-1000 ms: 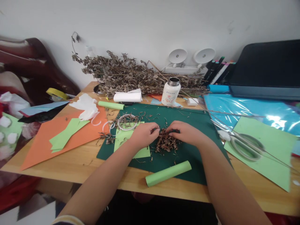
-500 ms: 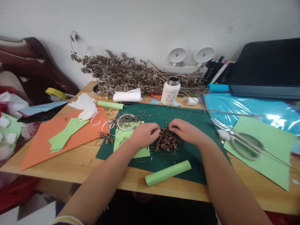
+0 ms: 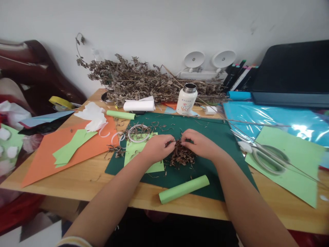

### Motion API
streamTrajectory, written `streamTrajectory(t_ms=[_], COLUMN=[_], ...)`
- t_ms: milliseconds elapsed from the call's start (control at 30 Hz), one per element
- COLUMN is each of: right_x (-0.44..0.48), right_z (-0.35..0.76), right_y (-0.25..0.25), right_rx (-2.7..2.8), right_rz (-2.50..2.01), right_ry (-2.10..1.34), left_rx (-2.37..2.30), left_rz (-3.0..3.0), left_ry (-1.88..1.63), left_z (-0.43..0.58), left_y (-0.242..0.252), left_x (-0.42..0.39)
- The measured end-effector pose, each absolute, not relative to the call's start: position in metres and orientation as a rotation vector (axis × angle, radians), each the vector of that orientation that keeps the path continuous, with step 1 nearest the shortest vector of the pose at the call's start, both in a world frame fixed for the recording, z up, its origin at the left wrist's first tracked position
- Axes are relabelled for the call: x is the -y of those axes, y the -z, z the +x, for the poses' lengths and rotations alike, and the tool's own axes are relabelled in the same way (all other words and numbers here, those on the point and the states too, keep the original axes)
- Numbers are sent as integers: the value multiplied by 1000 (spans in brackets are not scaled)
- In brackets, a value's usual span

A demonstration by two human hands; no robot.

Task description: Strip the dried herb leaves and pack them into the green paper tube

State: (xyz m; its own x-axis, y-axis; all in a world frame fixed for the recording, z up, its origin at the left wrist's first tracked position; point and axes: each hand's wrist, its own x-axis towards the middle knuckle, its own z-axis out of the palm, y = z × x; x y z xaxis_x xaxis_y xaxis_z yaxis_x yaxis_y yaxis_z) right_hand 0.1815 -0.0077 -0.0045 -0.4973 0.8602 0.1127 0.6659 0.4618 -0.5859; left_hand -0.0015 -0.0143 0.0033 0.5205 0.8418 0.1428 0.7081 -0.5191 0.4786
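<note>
My left hand [image 3: 156, 148] and my right hand [image 3: 199, 144] meet fingertip to fingertip over a small heap of dried brown leaves [image 3: 182, 156] on the dark green cutting mat [image 3: 221, 137]. Both hands are closed in a pinch on bits of the dried leaves at the top of the heap. A rolled light green paper tube [image 3: 183, 189] lies on the mat's near edge, just in front of the heap. A light green paper sheet [image 3: 135, 151] lies under my left hand.
A big bundle of dried branches [image 3: 144, 80] lies along the wall with a white bottle [image 3: 186, 99] before it. Scissors [image 3: 264, 154] rest on green paper at the right. Orange paper [image 3: 51, 154], white tape ring [image 3: 138, 133], blue sheets [image 3: 269, 116] and a black case [image 3: 295, 75] surround the mat.
My right hand has drawn left and slightly up toward my left hand, so the fingertips now nearly touch above the heap. The left hand has hardly moved.
</note>
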Motion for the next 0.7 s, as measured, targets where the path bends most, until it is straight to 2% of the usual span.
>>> streamTrajectory(t_ms=[400, 567, 700], right_x=[2, 1, 1], right_z=[199, 201, 202], right_y=[6, 4, 2], right_rx=[1707, 1656, 1631], right_rz=[-1362, -1476, -1513], right_ry=[-896, -861, -782], left_rx=[-1169, -1210, -1241], left_rz=[2499, 2508, 2423], left_ry=[-402, -343, -448], left_z=[1, 3, 1], left_y=[-3, 0, 0], left_x=[17, 16, 15])
